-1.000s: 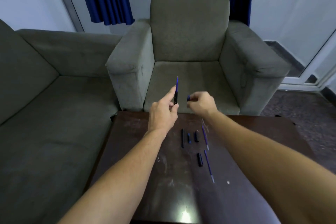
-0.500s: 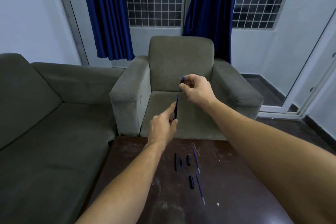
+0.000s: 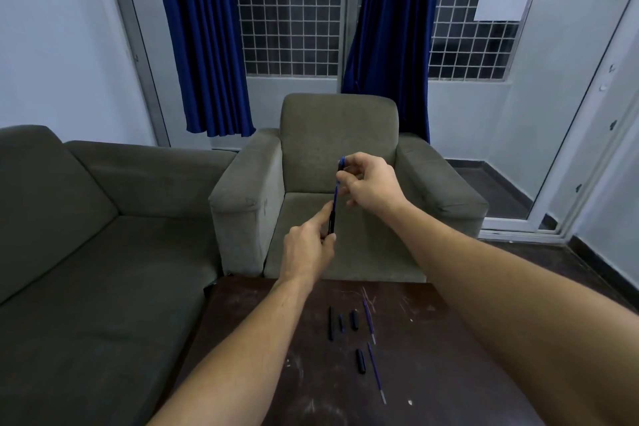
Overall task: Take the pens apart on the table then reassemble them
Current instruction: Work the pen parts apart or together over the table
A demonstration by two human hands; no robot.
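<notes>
My left hand (image 3: 309, 245) grips a black pen barrel (image 3: 332, 222) upright in the air above the table's far edge, with a blue refill (image 3: 336, 193) sticking up out of it. My right hand (image 3: 368, 183) pinches a small blue pen piece (image 3: 342, 162) right at the refill's top end. On the dark wooden table (image 3: 432, 356) lie loose pen parts: a long black barrel (image 3: 330, 323), a short blue piece (image 3: 341, 323), a black cap (image 3: 353, 319), another black piece (image 3: 360, 361) and two blue refills (image 3: 369, 321) (image 3: 376, 372).
A grey armchair (image 3: 339, 149) stands just beyond the table. A grey sofa (image 3: 86, 252) runs along the left side. Blue curtains (image 3: 207, 45) and a barred window fill the back wall, and a glass door (image 3: 570, 166) is at the right.
The head camera has tilted up, so the table sits lower in view. My right hand has brought the blue piece from beside the refill down onto its top end.
</notes>
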